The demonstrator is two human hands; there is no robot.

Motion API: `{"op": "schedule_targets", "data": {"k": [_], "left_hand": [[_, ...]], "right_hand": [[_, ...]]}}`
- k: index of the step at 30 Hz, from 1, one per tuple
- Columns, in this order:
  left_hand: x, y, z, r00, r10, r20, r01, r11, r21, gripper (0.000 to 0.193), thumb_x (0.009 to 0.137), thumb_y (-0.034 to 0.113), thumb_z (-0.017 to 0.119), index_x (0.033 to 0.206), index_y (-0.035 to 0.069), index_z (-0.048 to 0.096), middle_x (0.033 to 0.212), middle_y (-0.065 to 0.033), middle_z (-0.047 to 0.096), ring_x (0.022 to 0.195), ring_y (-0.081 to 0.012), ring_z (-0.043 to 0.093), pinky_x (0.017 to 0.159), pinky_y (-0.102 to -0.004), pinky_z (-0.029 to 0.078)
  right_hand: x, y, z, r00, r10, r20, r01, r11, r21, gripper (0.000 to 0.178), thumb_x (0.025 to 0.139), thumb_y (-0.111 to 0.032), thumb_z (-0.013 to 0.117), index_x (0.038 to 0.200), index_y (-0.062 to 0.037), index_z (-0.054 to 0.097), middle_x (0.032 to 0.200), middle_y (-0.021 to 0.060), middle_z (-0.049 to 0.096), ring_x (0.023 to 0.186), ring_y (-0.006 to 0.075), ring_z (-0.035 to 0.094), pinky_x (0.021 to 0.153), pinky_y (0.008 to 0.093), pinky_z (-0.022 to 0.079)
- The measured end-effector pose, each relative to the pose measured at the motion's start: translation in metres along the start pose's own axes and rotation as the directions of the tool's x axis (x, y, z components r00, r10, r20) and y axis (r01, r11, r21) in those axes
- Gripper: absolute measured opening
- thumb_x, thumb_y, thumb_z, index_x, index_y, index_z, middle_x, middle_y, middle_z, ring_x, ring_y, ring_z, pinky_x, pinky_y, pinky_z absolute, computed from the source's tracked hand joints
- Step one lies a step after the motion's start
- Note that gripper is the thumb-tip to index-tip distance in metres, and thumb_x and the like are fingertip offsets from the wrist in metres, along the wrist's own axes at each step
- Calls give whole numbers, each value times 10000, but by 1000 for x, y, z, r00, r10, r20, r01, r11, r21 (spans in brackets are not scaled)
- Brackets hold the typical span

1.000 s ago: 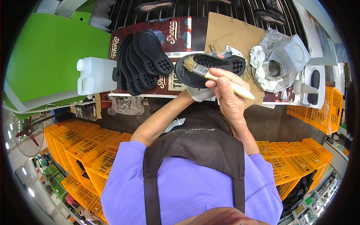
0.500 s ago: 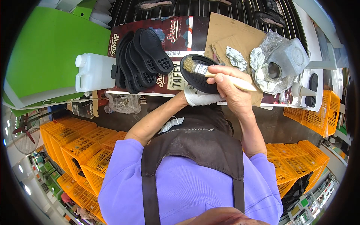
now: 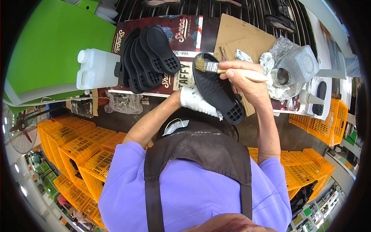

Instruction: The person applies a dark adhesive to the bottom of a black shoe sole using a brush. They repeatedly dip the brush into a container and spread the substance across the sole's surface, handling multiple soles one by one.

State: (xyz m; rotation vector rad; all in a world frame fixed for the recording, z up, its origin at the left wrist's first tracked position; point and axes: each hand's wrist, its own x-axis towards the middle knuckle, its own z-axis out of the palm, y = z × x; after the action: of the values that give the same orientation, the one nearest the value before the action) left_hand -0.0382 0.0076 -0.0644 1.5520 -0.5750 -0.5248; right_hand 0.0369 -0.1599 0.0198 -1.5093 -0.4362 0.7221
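Two hands are at work over the worktop (image 3: 232, 29). Nearest you, your left hand (image 3: 199, 101), in a white glove, is closed under a black shoe sole (image 3: 215, 91), holding it above the worktop's near edge. The sole's long axis runs diagonally, one end low and right, the other up and left. Your right hand (image 3: 243, 81), just beside it, is closed around a paintbrush (image 3: 228, 70) lying nearly level, bristles pointing left and touching the sole's upper end. Farther off, a fanned stack of black soles (image 3: 145, 58) lies beside a white jug (image 3: 96, 69).
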Motion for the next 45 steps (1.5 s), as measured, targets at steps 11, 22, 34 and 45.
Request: {"op": "schedule_targets", "data": {"k": [11, 22, 34, 45], "left_hand": [[-18, -3, -1, 998, -61, -5, 60, 988, -142, 372, 789, 205, 674, 1091, 9, 577, 1020, -82, 615, 951, -173, 566, 844, -318, 458], [-40, -4, -1, 968, -191, -162, 92, 873, -478, 465, 835, 188, 607, 1223, -15, 451, 1112, -94, 543, 1035, -171, 499, 921, -308, 396], [-50, -15, 5, 954, -207, -218, -26, 666, -745, 575, 886, 384, 528, 1278, -12, 388, 1134, -87, 535, 1024, -168, 529, 904, -315, 415], [-57, -35, 12, 897, -228, -380, -185, 587, -788, 578, 939, 477, 310, 1269, 12, 409, 1130, -127, 564, 981, -207, 584, 882, -331, 454]], "right_hand": [[11, 16, -7, 998, 15, -61, -11, 998, 64, 263, 823, -236, 651, 991, -34, 666, 728, 27, 655, 519, 9, 431, 451, 149, 321], [15, 27, -2, 991, 12, -130, 1, 995, 99, 303, 820, -248, 653, 1004, -7, 651, 711, 57, 641, 472, 33, 397, 419, 165, 301], [9, 33, 5, 994, 48, -96, -34, 990, 138, 268, 829, -263, 645, 997, -55, 667, 726, 20, 648, 506, 20, 432, 439, 158, 336], [-1, 33, 21, 993, 89, -79, -70, 974, 215, 274, 831, -256, 645, 1001, -43, 662, 723, 28, 647, 502, 19, 428, 435, 154, 318]]}}
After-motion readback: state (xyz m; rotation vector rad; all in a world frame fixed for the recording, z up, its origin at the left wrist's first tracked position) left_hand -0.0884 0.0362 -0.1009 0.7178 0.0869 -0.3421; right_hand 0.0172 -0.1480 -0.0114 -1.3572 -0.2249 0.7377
